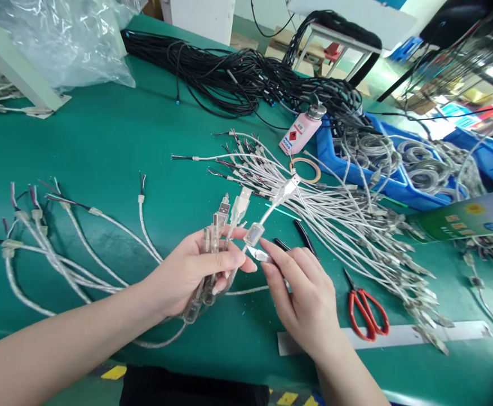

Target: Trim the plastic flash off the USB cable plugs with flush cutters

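Note:
My left hand (pixel 195 270) is closed round a bundle of clear-sheathed USB cables (pixel 240 206), plugs pointing up. Their grey leads trail left to stripped ends with thin coloured wires. My right hand (pixel 303 287) pinches a small metal blade (pixel 260 255), its tip at the clear block (pixel 254 233) on one cable. That cable's USB plug (pixel 288 189) points up and right. Most of the blade's handle is hidden by my fingers. Just beyond my right hand lie black tool handles (pixel 306 239).
Red-handled scissors (pixel 368 316) lie on a steel ruler (pixel 461 332) at right. Beyond are a pile of white cables (pixel 334 214), a tape roll (pixel 306 169), a pink bottle (pixel 299 134), blue bins (pixel 426 194) and black cables (pixel 212 73). A plastic bag (pixel 72 45) sits back left.

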{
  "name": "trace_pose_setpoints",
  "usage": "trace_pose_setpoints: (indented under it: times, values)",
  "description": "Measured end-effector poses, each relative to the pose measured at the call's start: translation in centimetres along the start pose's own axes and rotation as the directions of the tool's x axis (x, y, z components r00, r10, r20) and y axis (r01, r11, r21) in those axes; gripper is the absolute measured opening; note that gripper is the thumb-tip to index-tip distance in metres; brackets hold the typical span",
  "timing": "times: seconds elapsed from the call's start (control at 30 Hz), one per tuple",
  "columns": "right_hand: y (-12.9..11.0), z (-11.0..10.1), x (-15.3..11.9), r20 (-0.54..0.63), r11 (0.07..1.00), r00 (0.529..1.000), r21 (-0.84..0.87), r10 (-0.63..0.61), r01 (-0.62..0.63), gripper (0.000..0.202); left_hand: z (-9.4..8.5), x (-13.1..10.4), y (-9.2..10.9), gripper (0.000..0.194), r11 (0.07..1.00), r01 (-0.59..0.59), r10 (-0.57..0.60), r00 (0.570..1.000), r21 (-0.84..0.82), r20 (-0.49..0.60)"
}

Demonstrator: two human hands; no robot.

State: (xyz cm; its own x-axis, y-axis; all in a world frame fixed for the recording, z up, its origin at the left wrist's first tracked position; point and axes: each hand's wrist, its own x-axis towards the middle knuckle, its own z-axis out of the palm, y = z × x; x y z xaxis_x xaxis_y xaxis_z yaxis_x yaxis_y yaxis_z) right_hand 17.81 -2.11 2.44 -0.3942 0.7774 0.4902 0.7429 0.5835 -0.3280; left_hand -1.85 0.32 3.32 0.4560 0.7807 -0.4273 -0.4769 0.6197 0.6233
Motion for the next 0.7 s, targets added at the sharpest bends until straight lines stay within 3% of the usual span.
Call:
trace_pose_setpoints:
  times: [0.3, 0.57, 0.7]
  values:
    - [-0.4, 0.4, -0.2, -0.068, 0.998, 0.997, -0.029, 0.046, -0.048, 0.019, 0.1, -0.3, 0.2, 0.034, 1.000, -0.004, 0.004, 1.000, -0.006, 0.013]
    - [-0.4, 0.9, -0.2, -0.173, 0.990, 0.983, -0.115, 0.057, -0.077, 0.010, 0.1, -0.3, 0.1, 0.023, 0.999, 0.017, -0.015, 0.999, -0.042, 0.049]
    - [-0.1, 0.5, 0.0, -0.177, 0.997, 0.982, -0.029, 0.065, -0.071, 0.017, 0.0, -0.1, 0.0, 0.017, 0.998, 0.018, -0.014, 0.999, -0.066, 0.051]
